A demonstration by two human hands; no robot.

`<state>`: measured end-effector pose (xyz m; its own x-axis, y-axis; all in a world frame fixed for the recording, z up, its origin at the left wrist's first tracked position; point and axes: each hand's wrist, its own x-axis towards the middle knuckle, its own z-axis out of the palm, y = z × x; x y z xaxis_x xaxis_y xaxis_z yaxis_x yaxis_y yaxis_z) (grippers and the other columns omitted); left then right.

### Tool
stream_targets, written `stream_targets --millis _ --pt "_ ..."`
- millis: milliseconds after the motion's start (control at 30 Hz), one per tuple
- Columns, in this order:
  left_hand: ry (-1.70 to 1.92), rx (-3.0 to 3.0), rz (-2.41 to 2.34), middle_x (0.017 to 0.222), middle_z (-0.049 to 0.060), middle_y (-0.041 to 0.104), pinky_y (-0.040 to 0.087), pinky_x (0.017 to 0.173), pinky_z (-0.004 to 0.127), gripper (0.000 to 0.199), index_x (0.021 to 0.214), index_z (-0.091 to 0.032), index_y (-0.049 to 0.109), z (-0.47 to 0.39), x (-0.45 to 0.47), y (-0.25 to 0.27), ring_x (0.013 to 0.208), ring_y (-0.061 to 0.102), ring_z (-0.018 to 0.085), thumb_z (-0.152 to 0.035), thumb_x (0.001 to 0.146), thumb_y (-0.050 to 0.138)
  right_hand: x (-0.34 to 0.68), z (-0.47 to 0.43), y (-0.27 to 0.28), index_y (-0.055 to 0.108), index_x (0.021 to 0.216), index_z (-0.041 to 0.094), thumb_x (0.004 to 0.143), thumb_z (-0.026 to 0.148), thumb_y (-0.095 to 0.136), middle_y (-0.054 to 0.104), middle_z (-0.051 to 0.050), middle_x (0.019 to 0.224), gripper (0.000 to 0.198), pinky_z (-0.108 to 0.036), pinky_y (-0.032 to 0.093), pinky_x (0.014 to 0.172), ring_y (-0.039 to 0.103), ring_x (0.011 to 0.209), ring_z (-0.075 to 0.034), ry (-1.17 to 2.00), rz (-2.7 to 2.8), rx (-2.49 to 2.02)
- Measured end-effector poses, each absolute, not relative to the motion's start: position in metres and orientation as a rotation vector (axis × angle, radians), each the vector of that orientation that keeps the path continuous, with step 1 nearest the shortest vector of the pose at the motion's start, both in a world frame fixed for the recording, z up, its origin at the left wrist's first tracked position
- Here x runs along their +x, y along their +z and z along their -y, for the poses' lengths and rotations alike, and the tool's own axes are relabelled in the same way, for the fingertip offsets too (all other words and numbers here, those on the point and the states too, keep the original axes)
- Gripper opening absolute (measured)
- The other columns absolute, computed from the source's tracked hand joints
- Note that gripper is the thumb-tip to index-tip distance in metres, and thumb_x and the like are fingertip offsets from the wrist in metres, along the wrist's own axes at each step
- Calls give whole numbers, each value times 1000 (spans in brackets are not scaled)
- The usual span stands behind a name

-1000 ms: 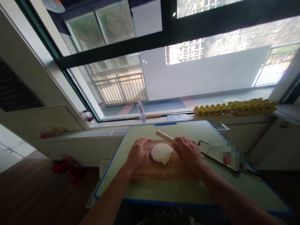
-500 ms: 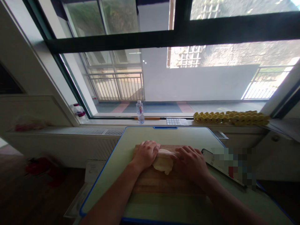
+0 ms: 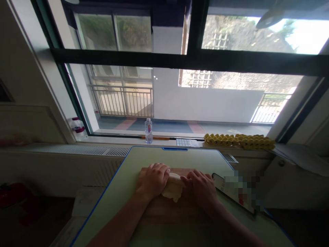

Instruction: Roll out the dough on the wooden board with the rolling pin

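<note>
A pale, soft piece of dough (image 3: 171,188) lies on a wooden board (image 3: 174,212), its near edge uneven with a small lobe sticking out. My left hand (image 3: 155,179) is curled over the dough's left side, thumb along its upper left edge. At the opposite side, my right hand (image 3: 202,188) has bent fingers gripping the dough's upper right edge. The palms and most fingertips hide both ends of the dough. Both forearms reach in from the bottom of the head view.
The board rests on a light green table (image 3: 120,195) with blue edging. A phone (image 3: 220,183), partly blurred out, lies right of the board. On the windowsill stand a clear bottle (image 3: 148,132) and yellow egg trays (image 3: 239,141); a second bottle (image 3: 78,129) is at the left.
The view has tilted up a little, so everything sits lower and further left in the picture. Both hands remain at the dough, whose shape looks nearly the same.
</note>
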<state>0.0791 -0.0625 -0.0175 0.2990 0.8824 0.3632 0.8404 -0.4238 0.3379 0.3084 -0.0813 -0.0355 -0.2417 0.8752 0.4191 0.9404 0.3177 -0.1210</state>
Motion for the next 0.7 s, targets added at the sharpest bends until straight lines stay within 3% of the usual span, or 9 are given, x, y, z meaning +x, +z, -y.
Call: stream_targets --millis 233,367,700 --pt "704 2424 -1680 123 4 76 41 110 41 38 117 -24 72 62 79 -23 118 64 23 -31 110 36 316 84 -23 71 90 26 99 55 65 75 -3 98 31 -38 36 86 69 94 -23 -98 2112 -1620" --pt "717 2422 -1708 119 4 76 42 110 41 36 112 -23 72 65 78 -22 117 65 22 -30 109 36 330 85 -15 71 92 28 91 44 72 76 0 102 17 -36 39 85 69 90 -21 95 2213 -1604" --pt "761 2402 -1757 121 7 76 44 109 43 34 117 -21 72 65 78 -20 117 65 24 -25 106 40 317 79 -29 72 105 30 97 39 68 74 -2 107 12 -40 41 93 66 106 -24 -64 2242 -1502"
